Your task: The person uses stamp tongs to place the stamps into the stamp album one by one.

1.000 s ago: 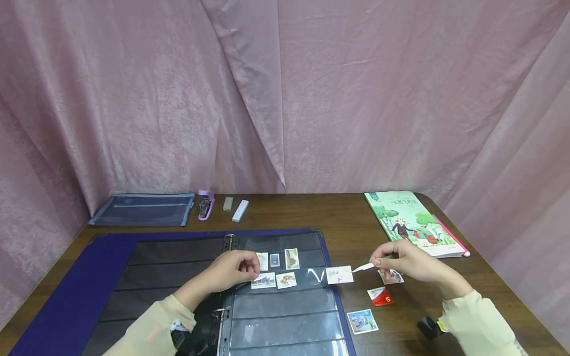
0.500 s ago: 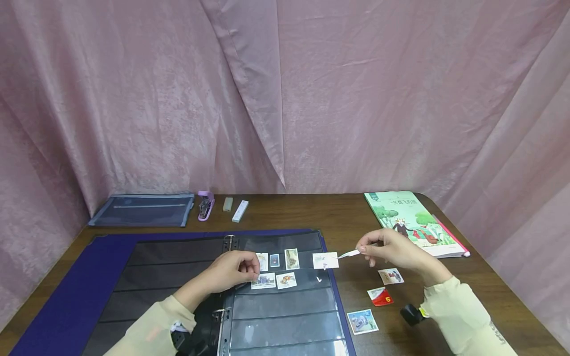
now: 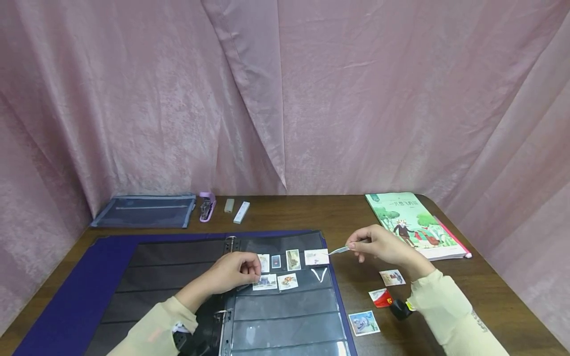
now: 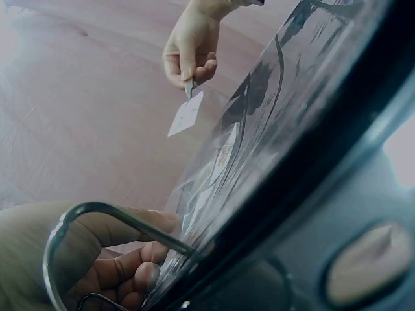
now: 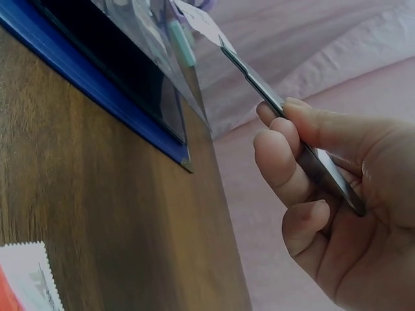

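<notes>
A stamp album (image 3: 285, 326) lies spread out, its right page a black sheet with clear pocket strips. My left hand (image 3: 236, 271) pinches the clear pocket film (image 4: 194, 188) of that page near the ring spine, thumb and fingertips at the film. My right hand (image 3: 378, 244) grips metal tweezers (image 5: 259, 84) between thumb and fingers. Their tips hold a pale stamp (image 3: 316, 256) by its right edge, over the upper right of the page. Left of it in the top row are a tall stamp (image 3: 293, 259) and a small blue stamp (image 3: 276, 261). A stamp with an orange figure (image 3: 287, 282) sits lower.
Right of the album lie a blue-toned stamp (image 3: 364, 323), a red stamp (image 3: 381, 297) and another stamp (image 3: 392, 277). A green book (image 3: 409, 222) stands behind my right hand. Along the back are a mesh pouch (image 3: 144, 211), a purple stapler (image 3: 207, 206) and a white block (image 3: 241, 212).
My right hand has moved left and slightly away from me, bringing the tweezers and stamp from beside the page's right edge to over its top row. My left hand has stayed in place.
</notes>
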Demonstrator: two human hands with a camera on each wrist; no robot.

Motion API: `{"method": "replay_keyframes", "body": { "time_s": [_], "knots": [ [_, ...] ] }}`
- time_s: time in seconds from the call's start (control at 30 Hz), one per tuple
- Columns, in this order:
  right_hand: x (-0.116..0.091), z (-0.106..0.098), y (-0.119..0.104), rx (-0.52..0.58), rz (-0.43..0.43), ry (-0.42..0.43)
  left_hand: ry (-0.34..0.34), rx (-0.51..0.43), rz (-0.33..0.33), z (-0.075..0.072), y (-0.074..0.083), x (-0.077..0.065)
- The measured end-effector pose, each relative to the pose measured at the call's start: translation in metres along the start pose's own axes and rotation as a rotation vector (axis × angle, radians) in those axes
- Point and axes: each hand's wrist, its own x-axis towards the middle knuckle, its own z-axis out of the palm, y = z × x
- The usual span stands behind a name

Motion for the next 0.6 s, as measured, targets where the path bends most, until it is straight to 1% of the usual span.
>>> {"method": "replay_keyframes", "body": {
  "time_s": [0.17,0.33,0.6],
  "knots": [
    [0.006,0.004,-0.002,0.018,-0.007,-0.015,-0.003,-0.008,0.0,0.0,0.0,0.0],
    [0.011,0.008,-0.002,-0.005,-0.01,-0.02,-0.001,-0.011,0.004,0.001,-0.001,-0.001],
    [0.014,0.013,0.001,0.001,-0.027,-0.024,-0.001,-0.014,0.005,0.0,-0.002,0.0]
  ]
}}
